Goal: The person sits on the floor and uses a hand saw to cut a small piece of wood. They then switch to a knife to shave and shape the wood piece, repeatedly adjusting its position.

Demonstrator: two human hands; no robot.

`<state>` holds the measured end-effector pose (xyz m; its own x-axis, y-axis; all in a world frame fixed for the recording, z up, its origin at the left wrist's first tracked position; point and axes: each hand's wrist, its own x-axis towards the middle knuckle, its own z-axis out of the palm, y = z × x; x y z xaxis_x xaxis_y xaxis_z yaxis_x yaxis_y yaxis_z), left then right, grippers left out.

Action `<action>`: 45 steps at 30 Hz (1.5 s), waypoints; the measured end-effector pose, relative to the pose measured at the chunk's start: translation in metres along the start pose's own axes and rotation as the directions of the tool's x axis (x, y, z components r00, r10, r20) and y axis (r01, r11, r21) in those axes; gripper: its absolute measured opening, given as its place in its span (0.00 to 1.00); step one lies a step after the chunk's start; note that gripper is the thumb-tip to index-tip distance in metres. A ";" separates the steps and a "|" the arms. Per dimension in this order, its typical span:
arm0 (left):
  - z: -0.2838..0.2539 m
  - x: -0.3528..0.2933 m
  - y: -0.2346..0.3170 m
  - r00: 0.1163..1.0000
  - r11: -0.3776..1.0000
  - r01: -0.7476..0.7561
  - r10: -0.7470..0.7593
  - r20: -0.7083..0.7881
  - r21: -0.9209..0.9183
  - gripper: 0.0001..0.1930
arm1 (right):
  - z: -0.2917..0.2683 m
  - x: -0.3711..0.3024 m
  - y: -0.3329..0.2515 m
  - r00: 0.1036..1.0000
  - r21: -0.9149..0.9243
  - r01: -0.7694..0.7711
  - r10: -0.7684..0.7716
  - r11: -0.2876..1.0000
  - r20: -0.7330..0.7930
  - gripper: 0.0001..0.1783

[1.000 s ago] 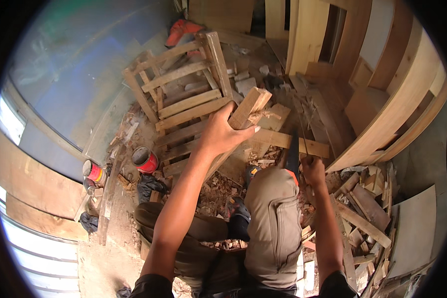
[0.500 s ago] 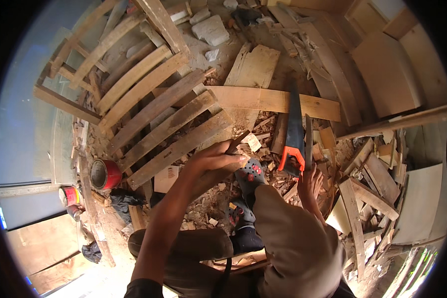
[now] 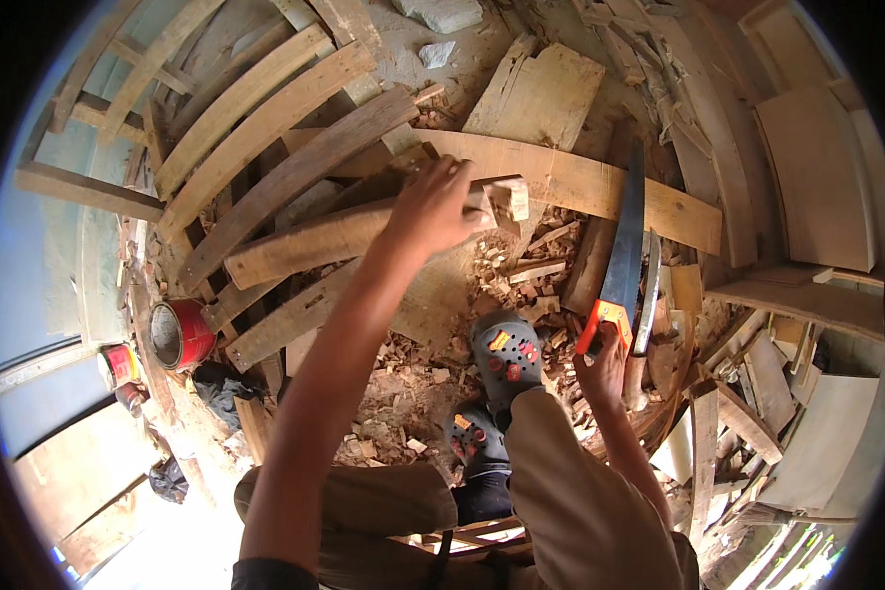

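Note:
My left hand [image 3: 431,208] is stretched forward, its fingers curled over the end of a thick wooden beam [image 3: 310,241]. That beam lies slanted on top of several wooden slats. Down at the right, my right hand [image 3: 605,369] closes round the orange handle of a handsaw [image 3: 624,246]. The saw's dark blade points away from me, its far end over a long pale board [image 3: 560,182]. Beside the saw lies a long narrow blade [image 3: 649,295] with a wooden handle. The left fingertips are slightly blurred.
Wood chips [image 3: 393,413] cover the ground around my clogs [image 3: 506,354]. A red can [image 3: 182,334] stands at the left, near the slats [image 3: 295,187]. Scrap wood [image 3: 742,403] is heaped at the right, below large panels [image 3: 816,177]. A white stone [image 3: 438,54] lies far ahead.
My left hand has moved forward with the beam, from above my foot onto the slats. My right hand has taken hold of the saw handle. The view has shifted a little.

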<state>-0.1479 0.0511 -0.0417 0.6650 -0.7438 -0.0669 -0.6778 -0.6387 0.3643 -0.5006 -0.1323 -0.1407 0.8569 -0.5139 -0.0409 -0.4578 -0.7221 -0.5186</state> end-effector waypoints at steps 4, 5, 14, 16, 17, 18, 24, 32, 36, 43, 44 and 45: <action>0.032 -0.030 -0.018 0.870 0.999 0.036 -0.013 -0.493 0.037 0.20 | -0.006 -0.019 0.025 0.936 0.422 -0.246 0.327 0.873 -0.130 0.26; 0.037 -0.029 -0.018 0.867 0.996 0.080 -0.051 -0.495 0.037 0.20 | -0.005 -0.023 0.038 0.875 0.574 -0.316 0.466 0.755 -0.132 0.21; 0.045 0.011 0.000 0.698 0.866 0.496 -0.353 -0.624 0.065 0.19 | -0.080 0.037 -0.093 0.971 0.674 0.086 0.091 0.733 -0.223 0.22; 0.042 0.009 0.002 0.701 0.859 0.509 -0.381 -0.603 0.049 0.20 | -0.053 0.045 -0.108 0.988 0.641 0.051 0.056 0.766 -0.145 0.16; 0.043 0.008 0.003 0.705 0.859 0.510 -0.379 -0.599 0.056 0.20 | -0.047 0.048 -0.119 0.996 0.683 0.014 0.047 0.730 -0.072 0.14; 0.042 0.010 0.004 0.710 0.862 0.504 -0.372 -0.598 0.062 0.20 | -0.043 0.052 -0.131 0.995 0.694 0.022 0.050 0.719 -0.084 0.14; 0.042 0.008 0.002 0.698 0.838 0.539 -0.388 -0.602 0.086 0.18 | -0.027 0.057 -0.134 1.000 0.662 0.011 -0.011 0.749 -0.004 0.13; 0.044 0.011 0.003 0.698 0.837 0.543 -0.403 -0.592 0.071 0.17 | -0.020 0.035 -0.106 0.998 0.647 -0.058 0.037 0.761 0.045 0.15; 0.044 0.010 0.001 0.690 0.846 0.526 -0.366 -0.625 0.085 0.14 | -0.027 0.024 -0.084 0.998 0.632 -0.012 -0.031 0.775 0.056 0.17; 0.043 0.007 0.000 0.705 0.846 0.520 -0.346 -0.619 0.120 0.09 | -0.009 0.077 -0.102 0.995 0.806 -0.054 -0.036 0.590 0.093 0.09; 0.044 0.001 -0.004 0.690 0.832 0.545 -0.377 -0.618 0.100 0.11 | -0.004 0.072 -0.105 0.990 0.781 0.040 -0.128 0.623 0.052 0.07; 0.044 0.014 0.005 0.711 0.865 0.496 -0.353 -0.608 0.079 0.12 | -0.012 0.061 -0.109 0.986 0.735 0.140 -0.162 0.663 -0.042 0.06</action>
<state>-0.1560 0.0290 -0.0818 0.9029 -0.1841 0.3885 -0.2809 -0.9367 0.2089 -0.4011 -0.0912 -0.0763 0.9093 -0.4085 0.0794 -0.0092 -0.2104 -0.9776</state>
